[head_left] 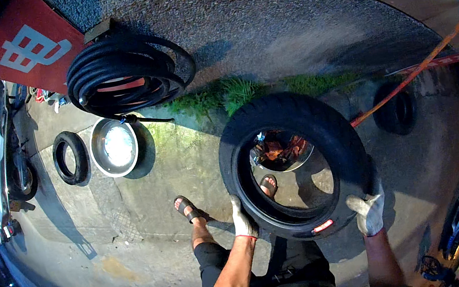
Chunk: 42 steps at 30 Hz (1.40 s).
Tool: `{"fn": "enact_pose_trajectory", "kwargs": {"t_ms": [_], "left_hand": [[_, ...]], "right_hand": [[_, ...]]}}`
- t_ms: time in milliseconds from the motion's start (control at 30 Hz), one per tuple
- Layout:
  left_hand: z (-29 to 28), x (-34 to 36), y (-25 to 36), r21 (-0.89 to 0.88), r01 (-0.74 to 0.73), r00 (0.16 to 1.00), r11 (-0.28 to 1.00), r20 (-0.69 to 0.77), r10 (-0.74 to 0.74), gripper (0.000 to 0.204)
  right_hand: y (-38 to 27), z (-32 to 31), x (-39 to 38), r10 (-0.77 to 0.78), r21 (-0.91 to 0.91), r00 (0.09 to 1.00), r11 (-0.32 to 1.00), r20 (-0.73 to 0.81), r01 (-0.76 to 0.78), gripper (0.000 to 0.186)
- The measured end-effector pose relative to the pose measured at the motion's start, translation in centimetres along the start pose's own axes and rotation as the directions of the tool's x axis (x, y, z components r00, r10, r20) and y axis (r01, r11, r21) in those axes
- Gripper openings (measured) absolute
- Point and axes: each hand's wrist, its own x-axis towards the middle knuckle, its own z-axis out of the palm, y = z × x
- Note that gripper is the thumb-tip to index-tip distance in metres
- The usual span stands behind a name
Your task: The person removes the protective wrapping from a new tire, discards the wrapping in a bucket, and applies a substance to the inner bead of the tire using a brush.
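A black motorcycle-type tire (345,143) is held up in front of me, above the pavement. On its lower left side my left hand (243,220), in a white work glove, grips the tread, its fingers partly hidden by the rubber. My right hand (369,209), gloved too, clasps the lower right side with the thumb toward me. A small red-and-white label (322,227) is on the sidewall near my body. Through the tire's hole I see part of a round metal container (287,167) with orange-brown things inside; the rest of it is hidden.
A coiled black hose (122,70) hangs at the wall. Below it stands a shiny metal basin (98,158), with another tire (81,158) to its left. Farther right are a dark tire (395,111) and a slanting orange pole (416,73). Parked vehicles line both sides; a person is at lower left.
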Motion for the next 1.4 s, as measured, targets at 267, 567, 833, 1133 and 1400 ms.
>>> {"fn": "enact_pose_trajectory", "kwargs": {"t_ms": [267, 567, 833, 1133, 1400], "left_hand": [[-1.9, -6.7, 7.6, 0.282, -0.201, 0.971, 0.938, 0.186, 0.152, 0.080], [12.6, -14.6, 10.5, 0.956, -0.162, 0.818, 0.243, -0.007, 0.575, 0.091], [3.6, -13.0, 7.9, 0.354, -0.313, 0.943, 0.881, 0.225, 0.244, 0.067], [6.6, -6.2, -0.2, 0.147, -0.153, 0.963, 0.977, 0.246, 0.113, 0.080], [11.3, -4.4, -1.1, 0.060, 0.038, 0.952, 0.997, 0.301, -0.054, 0.078]], "right_hand": [[6.0, -5.2, 0.3, 0.189, 0.241, 0.974, 0.958, -0.128, -0.154, 0.065], [8.2, -1.7, 3.7, 0.514, 0.517, 0.829, 0.660, 0.219, -0.545, 0.047], [1.5, -4.0, -2.8, 0.098, 0.183, 0.983, 0.981, -0.153, -0.070, 0.078], [-0.7, -8.6, -5.4, -0.301, -0.305, 0.917, 0.927, -0.260, 0.218, 0.079], [-4.1, -7.9, -8.1, -0.449, -0.326, 0.834, 0.879, -0.320, 0.348, 0.084]]}}
